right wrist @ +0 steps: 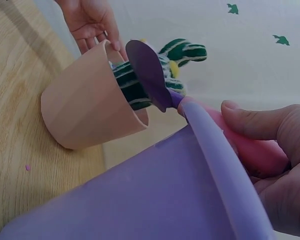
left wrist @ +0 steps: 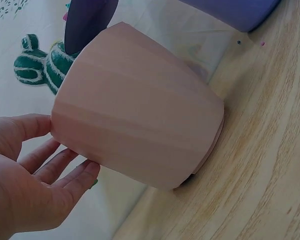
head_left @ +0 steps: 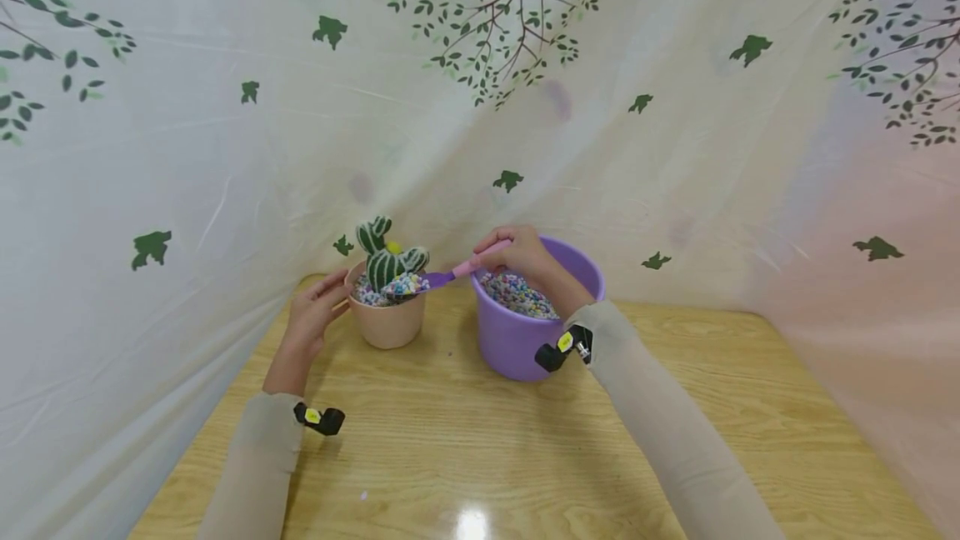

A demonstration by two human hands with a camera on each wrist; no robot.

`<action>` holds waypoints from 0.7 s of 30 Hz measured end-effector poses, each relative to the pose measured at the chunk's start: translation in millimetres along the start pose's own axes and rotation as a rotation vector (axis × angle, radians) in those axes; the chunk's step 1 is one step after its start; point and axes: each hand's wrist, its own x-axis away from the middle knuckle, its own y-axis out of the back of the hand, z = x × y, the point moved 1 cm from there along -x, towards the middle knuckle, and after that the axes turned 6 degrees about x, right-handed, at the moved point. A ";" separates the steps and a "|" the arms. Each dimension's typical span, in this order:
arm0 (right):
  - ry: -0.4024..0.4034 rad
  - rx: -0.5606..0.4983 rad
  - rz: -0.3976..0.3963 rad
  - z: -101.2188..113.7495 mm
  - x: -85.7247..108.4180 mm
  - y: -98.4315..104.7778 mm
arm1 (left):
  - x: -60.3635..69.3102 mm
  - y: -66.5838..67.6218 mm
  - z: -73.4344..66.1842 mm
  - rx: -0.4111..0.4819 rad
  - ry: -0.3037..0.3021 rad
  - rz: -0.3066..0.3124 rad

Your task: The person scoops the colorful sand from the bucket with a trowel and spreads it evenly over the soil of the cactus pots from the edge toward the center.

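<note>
Nearest of all, two pale sleeves point(head_left: 675, 432) stretch out over the wood-grain table point(head_left: 420, 448), each with a small black camera strapped at the wrist. Beyond them I see two containers side by side, a gap of bare wood between them.

On the person's left stands a peach flowerpot point(head_left: 388, 328), its sides faintly faceted. Small pastel beads point(head_left: 367, 293) fill it to a little below the rim, and out of them rises a green cactus point(head_left: 381, 271) with white stripes and a yellow bloom. The left hand point(head_left: 311, 315) lies against the pot's outer side, fingers fairly straight and spread, the tips touching it at the rim and just under.

To the right is the bigger container, a purple bucket point(head_left: 517, 348). It holds a broad bed of the same mixed beads point(head_left: 521, 294), lying well down from the lip; part of that bed is hidden behind the right hand point(head_left: 517, 255). That hand is curled firmly round the pink handle of a scoop point(head_left: 452, 275), above the bucket's pot-side edge. I can't tell whether the handle touches that edge.

The scoop's purple blade reaches across the gap and over the pot's mouth, heaped with beads in white, yellow, blue and pink, right in front of the cactus. A few stray beads point(right wrist: 27, 167) dot the tabletop. Behind everything hangs a whitish sheet point(head_left: 300, 157) printed with leafy branches and dark green shapes.
</note>
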 end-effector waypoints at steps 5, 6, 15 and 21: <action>0.009 0.015 0.001 0.0 -0.5 -1.2 | 1.2 -1.2 0.1 -0.034 -0.010 -0.001; 0.009 0.020 0.001 0.0 -0.5 -1.5 | 2.0 -1.9 0.1 -0.043 -0.012 0.007; 0.002 0.023 0.002 0.0 -0.9 -3.9 | 6.2 -3.1 -0.4 -0.084 -0.002 0.056; 0.011 0.016 0.011 -0.4 -1.0 -4.8 | 3.8 -0.1 1.1 -0.080 -0.012 0.072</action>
